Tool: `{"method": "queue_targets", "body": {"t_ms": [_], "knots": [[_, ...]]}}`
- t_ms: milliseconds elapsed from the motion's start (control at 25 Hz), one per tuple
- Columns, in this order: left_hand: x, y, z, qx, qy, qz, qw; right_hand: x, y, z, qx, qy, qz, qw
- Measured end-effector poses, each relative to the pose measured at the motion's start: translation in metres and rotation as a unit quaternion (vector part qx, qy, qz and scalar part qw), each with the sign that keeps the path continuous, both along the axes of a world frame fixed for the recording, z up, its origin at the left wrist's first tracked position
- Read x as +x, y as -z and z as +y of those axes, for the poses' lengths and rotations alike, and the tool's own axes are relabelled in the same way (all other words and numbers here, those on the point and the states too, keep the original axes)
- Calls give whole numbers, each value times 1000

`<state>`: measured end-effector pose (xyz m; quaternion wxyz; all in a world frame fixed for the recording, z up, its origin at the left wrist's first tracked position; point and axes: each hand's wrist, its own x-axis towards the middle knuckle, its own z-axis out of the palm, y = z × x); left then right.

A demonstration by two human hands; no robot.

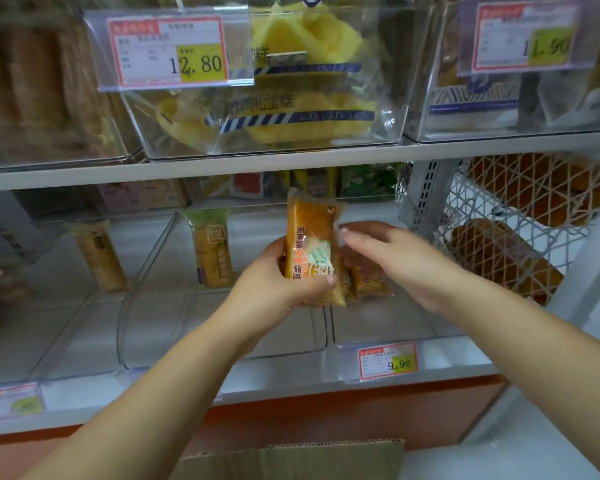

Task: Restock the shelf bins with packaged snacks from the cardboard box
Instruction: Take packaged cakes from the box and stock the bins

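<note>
My left hand [284, 282] grips an orange packaged cake [310, 244] upright over the clear shelf bins. My right hand [385, 258] reaches in beside it with its fingers extended, fingertips touching the packet's right edge. Two more orange packets [364, 284] lie in the right-hand clear bin [371, 336], partly hidden under my right hand. A flap of the cardboard box [291, 459] shows at the bottom edge.
Left bins hold one green-topped cake packet [211, 249] and another yellow packet [99, 254]. The shelf above carries clear bins of yellow cakes [267, 98] with price tags. A white mesh basket [510, 230] of bread stands at right.
</note>
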<state>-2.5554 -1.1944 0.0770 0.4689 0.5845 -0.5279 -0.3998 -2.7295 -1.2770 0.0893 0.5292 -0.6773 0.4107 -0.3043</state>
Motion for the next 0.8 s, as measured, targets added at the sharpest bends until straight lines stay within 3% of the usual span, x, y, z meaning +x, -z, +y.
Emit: {"method": "queue_targets", "body": {"t_ms": [120, 200, 320, 440, 560, 800], "knots": [[-29, -13, -11, -49, -3, -98, 994, -4, -13, 5, 66, -23, -68, 995], [-35, -12, -20, -71, -32, -227, 971, -14, -21, -9, 46, 39, -51, 997], [-28, 5, -21, -29, -22, -351, 936, -34, -13, -49, -56, 157, 128, 978], [-25, 30, -20, -23, 34, -368, 929, -31, 17, -77, -186, 188, 386, 884], [-23, 43, -22, -42, 24, -329, 943, -15, 45, -91, -249, 191, 502, 806], [-22, 53, -22, -64, 26, -292, 954, -14, 65, -127, -146, 140, 528, 825]]}}
